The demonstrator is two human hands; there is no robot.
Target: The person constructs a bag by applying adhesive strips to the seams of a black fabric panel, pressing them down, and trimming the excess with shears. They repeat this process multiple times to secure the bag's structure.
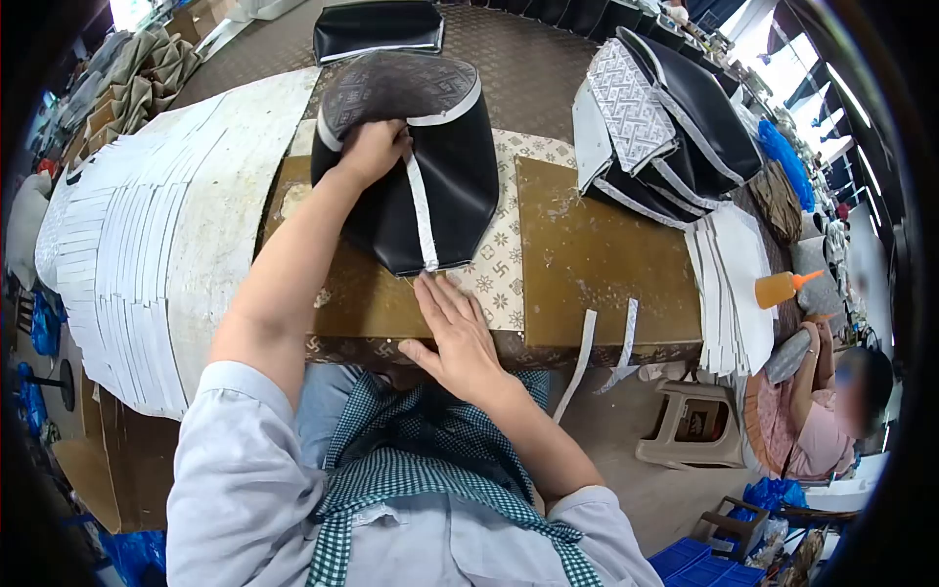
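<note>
A black leather-like bag body [445, 181] with a patterned lining and a white strip down its seam stands on the table in front of me. My left hand [370, 155] is closed on its upper rim, where the white edging breaks; its fingertips are partly hidden inside the opening. Flat near the bag's lower edge lies my right hand [458, 338]. Its fingers are stretched out, with the fingertips at the lower end of the white strip [421, 210] and the thumb spread to the side.
Layered white sheets [127, 254] fan out at left. To the right are stacked black bag pieces [704, 108], white strips [579, 362], more sheets [729, 284] and an orange glue bottle [778, 290]. Another black piece [379, 29] lies behind. A stool [690, 426] and a seated person [822, 421] are at right.
</note>
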